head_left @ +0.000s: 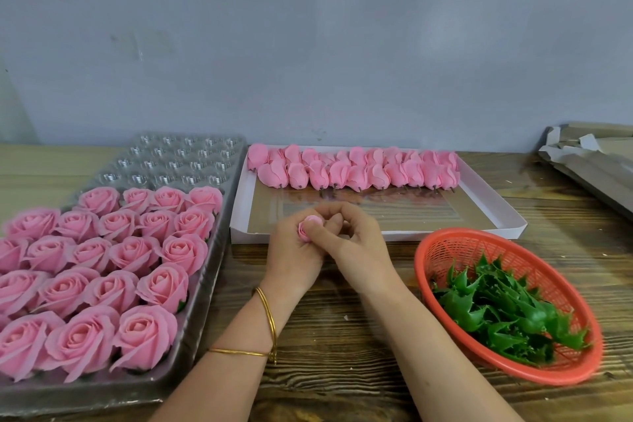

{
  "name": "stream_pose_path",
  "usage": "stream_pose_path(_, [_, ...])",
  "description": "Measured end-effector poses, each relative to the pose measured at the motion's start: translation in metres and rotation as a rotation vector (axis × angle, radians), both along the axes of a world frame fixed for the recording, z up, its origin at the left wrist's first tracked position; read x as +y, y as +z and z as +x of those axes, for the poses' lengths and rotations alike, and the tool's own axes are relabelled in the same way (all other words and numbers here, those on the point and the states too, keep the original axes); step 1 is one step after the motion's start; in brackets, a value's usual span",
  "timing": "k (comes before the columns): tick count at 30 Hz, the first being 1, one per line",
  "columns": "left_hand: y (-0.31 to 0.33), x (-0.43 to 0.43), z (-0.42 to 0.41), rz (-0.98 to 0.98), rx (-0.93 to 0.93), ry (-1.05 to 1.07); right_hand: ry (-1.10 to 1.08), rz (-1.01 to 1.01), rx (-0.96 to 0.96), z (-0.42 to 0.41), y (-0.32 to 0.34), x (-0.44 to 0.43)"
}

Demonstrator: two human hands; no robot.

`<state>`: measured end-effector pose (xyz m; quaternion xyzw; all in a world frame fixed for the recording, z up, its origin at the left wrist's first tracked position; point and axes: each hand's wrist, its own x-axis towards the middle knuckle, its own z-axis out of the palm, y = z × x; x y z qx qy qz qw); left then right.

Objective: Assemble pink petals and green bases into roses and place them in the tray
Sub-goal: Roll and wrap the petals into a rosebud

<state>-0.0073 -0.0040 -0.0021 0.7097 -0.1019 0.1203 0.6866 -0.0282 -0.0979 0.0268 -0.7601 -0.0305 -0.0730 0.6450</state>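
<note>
My left hand grips a small pink rose bud, its spiral top facing up. My right hand is pressed against the left, fingers curled onto the same bud; any green base there is hidden. A clear plastic tray on the left holds several finished pink roses, with empty cups at its far end. A white box beyond my hands holds rows of pink petal buds. The red basket on the right holds several green bases.
Everything sits on a wooden table against a grey wall. Folded cardboard lies at the far right. Two gold bangles circle my left wrist.
</note>
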Motion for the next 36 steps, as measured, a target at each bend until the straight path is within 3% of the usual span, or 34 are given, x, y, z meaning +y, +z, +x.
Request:
stream_pose_path(11, [0.002, 0.002, -0.001, 0.020, 0.028, 0.023, -0.005, -0.053, -0.048, 0.000, -0.001, -0.001])
stream_pose_path(19, [0.005, 0.001, -0.001, -0.053, -0.021, 0.156, 0.002, 0.205, -0.057, 0.003, -0.003, 0.001])
stream_pose_path(29, [0.006, -0.001, 0.001, -0.223, 0.085, 0.135, 0.230, -0.106, -0.107, 0.000, -0.005, -0.001])
stream_pose_path(36, [0.007, -0.002, -0.003, -0.286, 0.084, -0.016, 0.159, -0.064, -0.104, 0.003, -0.009, -0.002])
